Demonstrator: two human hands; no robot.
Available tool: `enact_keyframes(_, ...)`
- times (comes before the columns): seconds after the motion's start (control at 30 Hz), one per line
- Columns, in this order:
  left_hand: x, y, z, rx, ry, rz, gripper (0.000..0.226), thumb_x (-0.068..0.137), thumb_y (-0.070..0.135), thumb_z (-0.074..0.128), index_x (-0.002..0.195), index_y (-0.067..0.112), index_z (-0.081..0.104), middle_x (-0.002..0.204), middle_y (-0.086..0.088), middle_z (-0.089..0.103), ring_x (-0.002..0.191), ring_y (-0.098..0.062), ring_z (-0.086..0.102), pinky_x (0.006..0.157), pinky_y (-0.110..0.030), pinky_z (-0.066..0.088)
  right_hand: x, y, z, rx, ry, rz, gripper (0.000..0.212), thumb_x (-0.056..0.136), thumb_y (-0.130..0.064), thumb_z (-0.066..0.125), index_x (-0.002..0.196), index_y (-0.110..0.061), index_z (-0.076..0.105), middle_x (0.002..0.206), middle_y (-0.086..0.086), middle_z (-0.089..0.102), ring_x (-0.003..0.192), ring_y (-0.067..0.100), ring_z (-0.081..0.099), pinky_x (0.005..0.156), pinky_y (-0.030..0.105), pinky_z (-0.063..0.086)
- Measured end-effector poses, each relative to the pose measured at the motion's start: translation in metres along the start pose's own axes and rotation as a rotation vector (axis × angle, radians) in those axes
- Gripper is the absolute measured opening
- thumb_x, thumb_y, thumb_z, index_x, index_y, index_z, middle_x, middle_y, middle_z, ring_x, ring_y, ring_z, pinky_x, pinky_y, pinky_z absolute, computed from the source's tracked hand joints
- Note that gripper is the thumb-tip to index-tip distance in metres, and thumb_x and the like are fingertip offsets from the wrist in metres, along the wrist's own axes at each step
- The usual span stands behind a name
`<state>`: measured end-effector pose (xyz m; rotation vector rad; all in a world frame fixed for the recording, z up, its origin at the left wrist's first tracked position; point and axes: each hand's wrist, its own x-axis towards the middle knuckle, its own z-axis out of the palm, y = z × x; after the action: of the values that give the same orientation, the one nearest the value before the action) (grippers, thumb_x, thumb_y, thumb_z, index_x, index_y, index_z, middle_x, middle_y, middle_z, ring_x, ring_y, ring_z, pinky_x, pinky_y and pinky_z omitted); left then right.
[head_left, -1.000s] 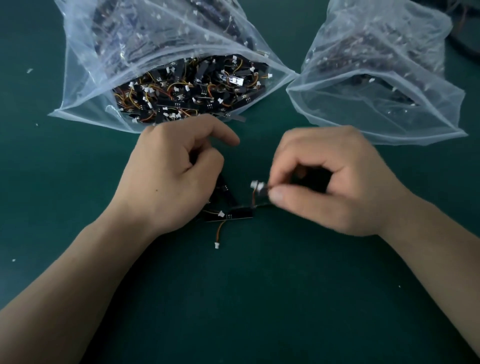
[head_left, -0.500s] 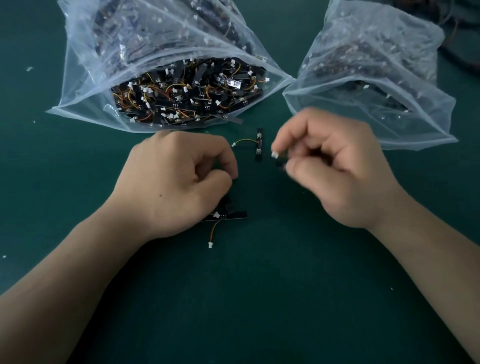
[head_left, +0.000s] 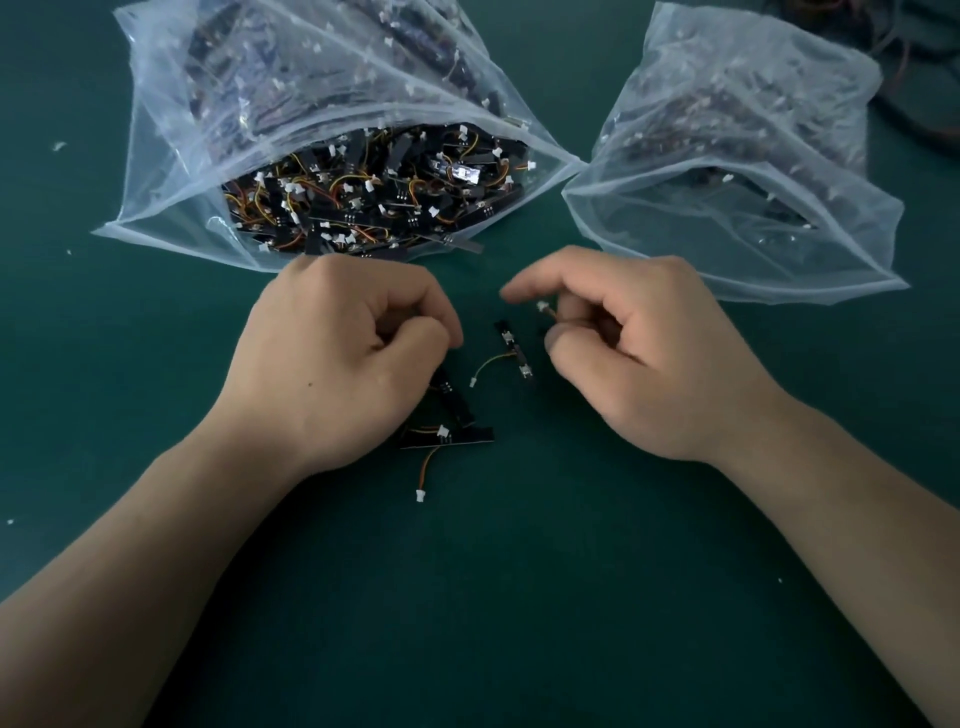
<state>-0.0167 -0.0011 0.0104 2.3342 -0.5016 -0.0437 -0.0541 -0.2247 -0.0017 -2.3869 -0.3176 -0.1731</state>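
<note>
Small black circuit strips with orange wires and white plugs lie on a dark green mat. My left hand (head_left: 337, 358) is curled in a fist, and a black strip (head_left: 457, 402) runs out from under its fingers. Just below it a second strip (head_left: 447, 437) lies flat, its wire ending in a white plug (head_left: 420, 496). My right hand (head_left: 649, 353) pinches a short wire with a white plug (head_left: 543, 306) between thumb and curled fingers; the index finger points left. A loose strip (head_left: 514, 348) lies between the two hands, apart from both.
An open clear plastic bag (head_left: 171, 208) at the back left is stuffed with several of the same wired strips. A second clear bag (head_left: 727, 270) at the back right holds fewer. Dark cables (head_left: 924, 78) lie in the far right corner.
My right hand pulled away from the pile by my left hand, rose toward the bags and came back a little. One strip came free and now lies between the hands.
</note>
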Motion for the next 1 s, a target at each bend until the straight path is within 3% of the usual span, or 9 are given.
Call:
enact_keyframes(0.13,-0.001,0.002,-0.002,0.024,-0.062,0.004,0.024,0.073,0.025,0.051,0.075,0.036,0.072,0.056,0.013,0.063,0.059,-0.015,0.060,0.059,-0.027,0.044,0.003,0.003,0.003,-0.052,0.212,0.030,0.020,0.100,-0.016,0.060,0.110,-0.022,0.076,0.078,-0.016,0.063,0.070,0.010,0.060,0.063,0.028,0.045)
enact_keyframes(0.27,-0.001,0.000,0.000,0.046,-0.057,0.005,0.023,0.076,0.029,0.052,0.080,0.039,0.073,0.062,0.023,0.063,0.058,-0.005,0.058,0.061,-0.026,0.039,0.003,0.002,0.003,-0.070,0.111,0.055,0.023,0.103,-0.030,0.058,0.115,-0.026,0.077,0.092,-0.016,0.067,0.088,0.006,0.064,0.078,0.034,0.053)
enact_keyframes(0.47,-0.003,-0.002,0.002,0.049,-0.057,0.064,0.015,0.077,0.033,0.063,0.086,0.041,0.073,0.075,0.023,0.066,0.063,-0.002,0.058,0.059,-0.023,0.037,0.003,0.005,0.002,-0.093,0.080,0.026,0.022,0.095,-0.017,0.071,0.114,-0.028,0.076,0.078,-0.016,0.058,0.068,0.010,0.055,0.070,0.038,0.052)
enact_keyframes(0.67,0.000,-0.008,0.006,0.034,0.044,0.095,0.019,0.091,0.022,0.079,0.094,0.040,0.073,0.072,0.045,0.055,0.063,0.009,0.053,0.058,-0.022,0.033,0.004,0.006,0.002,-0.036,0.087,0.022,0.028,0.090,-0.008,0.068,0.111,-0.025,0.077,0.088,-0.020,0.063,0.067,0.016,0.059,0.069,0.034,0.053)
enact_keyframes(0.87,0.002,-0.013,0.008,0.010,0.115,0.053,0.017,0.091,0.018,0.075,0.093,0.035,0.074,0.073,0.029,0.062,0.060,-0.011,0.056,0.053,-0.010,0.038,0.003,0.004,0.001,-0.005,0.067,0.025,0.029,0.090,-0.010,0.063,0.109,-0.026,0.078,0.087,-0.017,0.063,0.070,0.017,0.059,0.069,0.038,0.053)
enact_keyframes(1.0,0.002,-0.014,0.008,0.025,0.084,0.031,0.012,0.084,0.040,0.067,0.095,0.036,0.072,0.079,0.016,0.062,0.066,-0.008,0.058,0.056,-0.016,0.039,0.002,0.005,-0.001,0.010,0.044,0.032,0.030,0.087,-0.016,0.061,0.111,-0.027,0.076,0.080,-0.013,0.059,0.069,0.018,0.056,0.065,0.034,0.049)
